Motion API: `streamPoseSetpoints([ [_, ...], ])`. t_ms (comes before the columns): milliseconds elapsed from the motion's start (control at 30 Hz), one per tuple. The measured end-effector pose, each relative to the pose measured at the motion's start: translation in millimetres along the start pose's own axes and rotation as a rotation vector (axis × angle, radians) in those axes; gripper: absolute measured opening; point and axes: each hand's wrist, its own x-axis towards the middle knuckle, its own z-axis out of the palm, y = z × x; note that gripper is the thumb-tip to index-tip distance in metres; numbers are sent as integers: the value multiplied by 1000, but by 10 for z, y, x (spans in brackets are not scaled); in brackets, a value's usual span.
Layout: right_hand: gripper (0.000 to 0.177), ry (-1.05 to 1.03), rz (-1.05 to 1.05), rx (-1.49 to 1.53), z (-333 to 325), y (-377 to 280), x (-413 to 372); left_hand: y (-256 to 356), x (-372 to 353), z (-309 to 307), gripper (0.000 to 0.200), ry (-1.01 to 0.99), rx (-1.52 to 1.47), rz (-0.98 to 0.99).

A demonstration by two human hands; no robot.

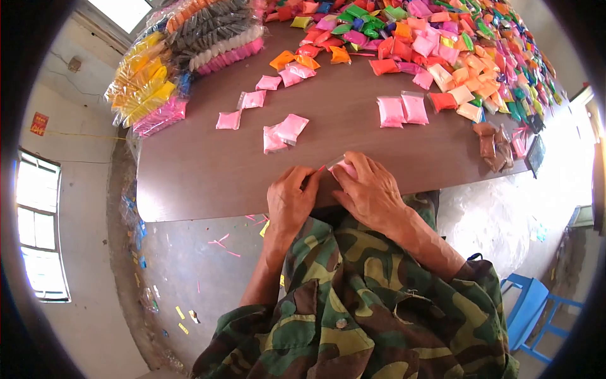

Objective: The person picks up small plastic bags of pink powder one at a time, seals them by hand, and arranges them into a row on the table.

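Observation:
At the table's front edge, my right hand (368,189) is closed on a small clear packet with pink contents (344,167), whose upper corner shows beside the fingers. Just left of it is my left hand (291,196), thumb and forefinger pinched together, a thin red tip (322,168) showing at them. Two overlapping pink packets (291,129) lie beyond my left hand. Farther up on the right, two more pink packets (391,112) lie side by side. Single pink packets (228,120) form a loose line toward the back.
A large heap of coloured packets (467,69) covers the table's back right. Bundled bags (148,82) stand at the back left. Brown packets (493,146) lie near the right edge of the brown table (208,170). A blue stool (530,309) is at lower right.

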Motion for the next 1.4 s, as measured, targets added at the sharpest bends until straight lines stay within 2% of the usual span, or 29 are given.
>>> streamPoseSetpoints([
  [200, 39, 70, -115, -106, -59, 70, -2, 116, 68, 37, 10, -123, 16, 5],
  [300, 41, -50, -8, -122, -91, 15, -14, 111, 105, 39, 10, -141, 101, 55],
  [400, 37, 6, -28, -111, -73, 31, -37, 70, 137, 52, 10, -156, 122, 89],
  [500, 38, -26, 4, -111, -82, 14, -57, 53, 225, 67, 11, -194, 203, 149],
  [600, 42, 5, 35, -76, -83, 9, -85, 15, 364, 114, 11, -225, 209, 134],
  [700, 43, 63, 73, -36, -7, 35, -144, 62, 430, 121, 12, -188, 39, 139],
  [800, 42, 94, 59, -28, -4, 7, -141, 134, 442, 131, 16, -248, -12, 206],
  [900, 41, 63, 74, -19, -21, 1, -131, 132, 531, 184, 18, -290, 99, 245],
  [1100, 40, 105, 81, 45, -8, -4, -138, 61, 690, 321, 21, -199, 147, 298],
  [1200, 39, 117, 114, 53, -19, -28, -145, 163, 624, 186, 19, -207, 11, 162],
  [1300, 39, 130, 68, 47, 19, 1, -143, 55, 529, 189, 18, -262, 64, 271],
  [1400, 41, 115, 80, 52, 17, 3, -153, 61, 537, 229, 17, -244, 136, 237],
])
